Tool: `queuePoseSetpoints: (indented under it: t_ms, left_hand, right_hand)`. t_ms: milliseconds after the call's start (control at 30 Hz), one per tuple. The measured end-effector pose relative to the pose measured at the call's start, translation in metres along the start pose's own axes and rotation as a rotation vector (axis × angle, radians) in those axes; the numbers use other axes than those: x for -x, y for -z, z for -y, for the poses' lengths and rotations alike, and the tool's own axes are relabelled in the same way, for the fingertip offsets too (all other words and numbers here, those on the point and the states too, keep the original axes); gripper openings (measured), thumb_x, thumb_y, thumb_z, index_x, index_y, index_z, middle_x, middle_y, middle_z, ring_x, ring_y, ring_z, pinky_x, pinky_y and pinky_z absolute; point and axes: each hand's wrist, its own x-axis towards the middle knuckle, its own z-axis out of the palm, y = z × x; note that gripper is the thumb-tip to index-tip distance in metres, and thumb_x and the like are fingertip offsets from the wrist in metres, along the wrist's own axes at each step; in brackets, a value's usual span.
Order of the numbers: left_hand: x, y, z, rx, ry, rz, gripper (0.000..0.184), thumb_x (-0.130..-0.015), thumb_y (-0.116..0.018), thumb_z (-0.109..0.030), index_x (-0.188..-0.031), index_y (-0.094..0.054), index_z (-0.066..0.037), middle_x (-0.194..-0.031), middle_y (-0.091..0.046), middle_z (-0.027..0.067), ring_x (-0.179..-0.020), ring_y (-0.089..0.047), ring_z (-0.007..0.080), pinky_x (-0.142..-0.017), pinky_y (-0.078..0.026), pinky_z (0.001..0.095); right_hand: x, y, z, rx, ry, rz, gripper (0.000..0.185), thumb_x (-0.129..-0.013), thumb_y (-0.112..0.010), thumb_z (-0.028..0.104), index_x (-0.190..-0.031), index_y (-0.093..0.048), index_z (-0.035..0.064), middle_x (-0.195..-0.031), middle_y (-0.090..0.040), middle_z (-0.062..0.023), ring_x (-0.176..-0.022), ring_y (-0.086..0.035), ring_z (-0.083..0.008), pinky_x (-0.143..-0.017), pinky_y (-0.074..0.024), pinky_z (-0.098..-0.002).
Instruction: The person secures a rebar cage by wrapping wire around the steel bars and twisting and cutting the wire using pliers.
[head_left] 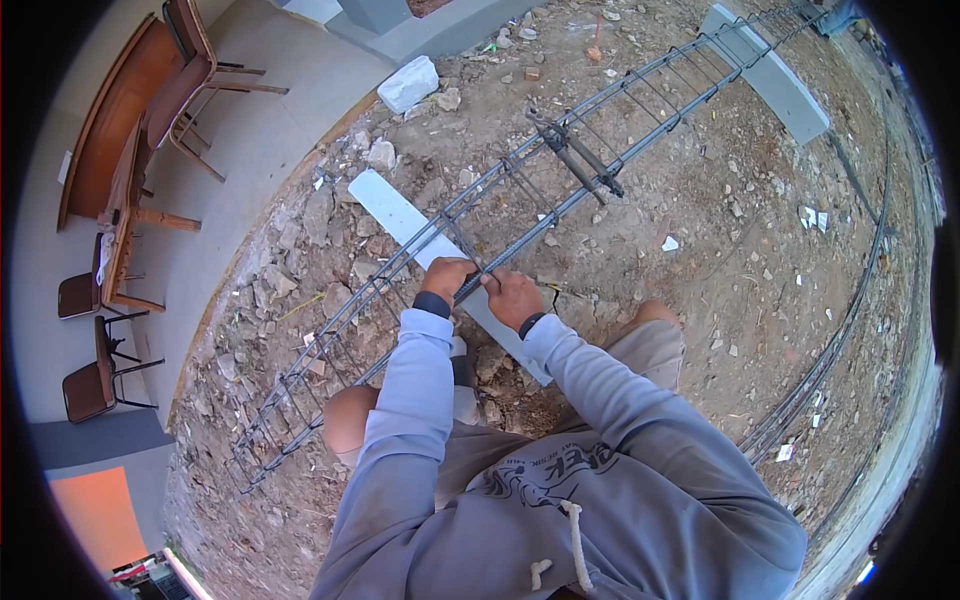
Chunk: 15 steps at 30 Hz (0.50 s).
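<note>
A long rebar cage [627, 156] of steel bars with stirrups runs diagonally over the ground, propped on a pale board [392, 208]. My left hand [447, 278] is closed at the cage's near bar, close to a stirrup. Just right of it, my right hand [515, 299] is closed too, its thumb and fingers pinched at the same joint. Whatever small piece sits between the fingers is hidden. A bundle of short dark bars [577, 158] lies across the cage farther up.
A second pale board [775, 80] supports the cage's far end. Long loose bars [835, 350] curve along the right. Rubble and a white block [408, 84] lie on the dirt. Chairs [92, 372] and a wooden table [128, 225] stand on the paved floor at left.
</note>
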Motion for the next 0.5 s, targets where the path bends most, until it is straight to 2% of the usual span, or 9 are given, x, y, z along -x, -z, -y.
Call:
queuePoseSetpoints:
  t_ms: [100,200,300,500]
  left_hand:
    - [0.002,-0.001,-0.018,0.226,0.234,-0.045,0.018,-0.079,-0.065,-0.013,-0.088,-0.069,0.003,-0.084,-0.068,0.0094,-0.073,-0.061,0.0162,-0.065,-0.046,0.0291]
    - [0.010,0.003,-0.020,0.544,0.327,-0.018,0.018,-0.080,-0.064,-0.011,-0.091,-0.068,0.001,-0.087,-0.067,0.0082,-0.077,-0.060,0.0163,-0.070,-0.045,0.0294]
    - [0.009,0.010,-0.012,0.544,0.328,0.046,0.017,-0.080,-0.063,-0.011,-0.092,-0.066,0.000,-0.086,-0.065,0.0066,-0.078,-0.060,0.0167,-0.073,-0.045,0.0296]
    - [0.016,0.003,-0.012,0.658,0.300,-0.029,0.016,-0.079,-0.065,-0.011,-0.091,-0.064,-0.001,-0.086,-0.065,0.0065,-0.080,-0.060,0.0166,-0.077,-0.045,0.0278]
  right_hand:
    - [0.001,-0.003,0.001,0.040,-0.032,-0.005,0.020,-0.085,-0.054,0.026,-0.088,-0.061,0.0073,-0.082,-0.063,-0.0212,-0.078,-0.060,-0.0416,-0.070,-0.0467,-0.0503]
    - [0.002,0.001,0.003,0.014,0.000,-0.013,0.020,-0.085,-0.054,0.026,-0.087,-0.060,0.0073,-0.082,-0.063,-0.0213,-0.078,-0.060,-0.0415,-0.070,-0.0464,-0.0509]
    - [0.001,0.000,0.002,-0.022,0.019,-0.023,0.020,-0.085,-0.054,0.026,-0.084,-0.060,0.0073,-0.080,-0.063,-0.0212,-0.077,-0.060,-0.0419,-0.069,-0.0462,-0.0513]
    - [-0.003,-0.004,0.001,0.124,-0.043,0.024,0.022,-0.084,-0.055,0.026,-0.083,-0.060,0.0044,-0.080,-0.063,-0.0217,-0.078,-0.060,-0.0405,-0.070,-0.0470,-0.0504]
